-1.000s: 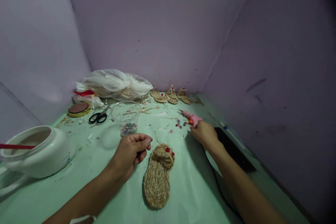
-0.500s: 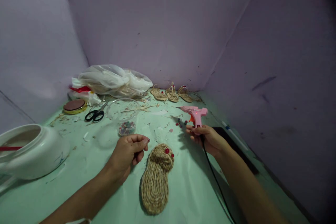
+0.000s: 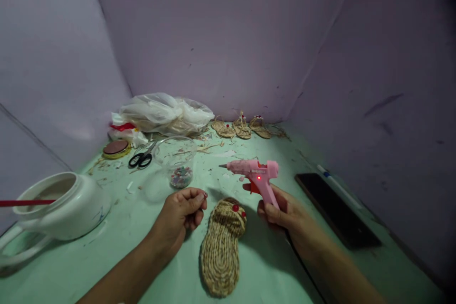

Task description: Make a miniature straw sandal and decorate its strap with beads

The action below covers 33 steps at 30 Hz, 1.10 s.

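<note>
My right hand (image 3: pixel 285 211) is closed round the grip of a pink glue gun (image 3: pixel 252 171), its red light on and its nozzle pointing left above the table. A woven straw sandal (image 3: pixel 223 242) with red beads on its toe band lies flat between my hands. My left hand (image 3: pixel 181 213) rests just left of the sandal's toe, thumb and fingertips pinched together on something too small to name.
A clear cup with coloured beads (image 3: pixel 178 164), black scissors (image 3: pixel 140 159), a round tin (image 3: pixel 116 148) and a plastic bag (image 3: pixel 166 114) lie at the back left. Small straw sandals (image 3: pixel 242 128) sit by the wall. A white pot (image 3: pixel 60 206) stands left; a black slab (image 3: pixel 337 209) lies right.
My right hand picked the glue gun up from the table and brought it back and left, over the sandal's toe. The left hand stayed pinched beside the sandal.
</note>
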Available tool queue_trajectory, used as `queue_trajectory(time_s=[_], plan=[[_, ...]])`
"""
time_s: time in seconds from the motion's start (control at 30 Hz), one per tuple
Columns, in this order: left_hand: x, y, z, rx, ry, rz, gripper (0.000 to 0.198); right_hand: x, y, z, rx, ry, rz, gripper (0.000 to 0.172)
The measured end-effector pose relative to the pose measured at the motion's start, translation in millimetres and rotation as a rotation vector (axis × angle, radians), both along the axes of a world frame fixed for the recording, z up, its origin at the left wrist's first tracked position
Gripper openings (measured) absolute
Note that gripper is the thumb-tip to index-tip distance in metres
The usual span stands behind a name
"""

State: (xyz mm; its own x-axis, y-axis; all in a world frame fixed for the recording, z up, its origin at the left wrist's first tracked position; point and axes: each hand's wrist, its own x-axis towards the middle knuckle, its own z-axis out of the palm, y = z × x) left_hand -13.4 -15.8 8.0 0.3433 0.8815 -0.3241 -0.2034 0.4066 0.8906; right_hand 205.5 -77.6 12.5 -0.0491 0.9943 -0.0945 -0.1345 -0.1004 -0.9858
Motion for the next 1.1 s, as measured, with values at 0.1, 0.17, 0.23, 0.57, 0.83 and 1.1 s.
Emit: queue_trajectory(time_s=[0.1,0.17,0.23,0.57,0.83,1.1], plan=[[-1.3,4.4,-2.2,0.004,-0.047,0.029,0.027,0.8,-2.6,-1.2,0.002,-0.018,0.024,0.049],[-1.3,5.4,-4.6,0.003,-0.062,0.029,0.027,2.6,-3.8,-1.7,0.006,-0.029,0.04,0.046],[-1.5,5.7,-7.0,0.002,-0.068,0.017,0.027,4.3,-4.4,-2.2,0.009,-0.037,0.059,0.042],[-2.0,10.3,-11.1,-0.007,-0.095,-0.019,0.031,3.7,-3.3,-9.0,0.018,-0.06,0.091,0.037],[-1.3,10.2,-10.8,-0.019,-0.064,-0.005,0.032,2.4,-1.2,-9.9,0.016,-0.082,0.083,0.04],[2.8,-0.1,-7.9,0.098,0.161,0.036,0.026,30.6,-5.8,2.0,0.036,-0.068,-0.11,0.041]])
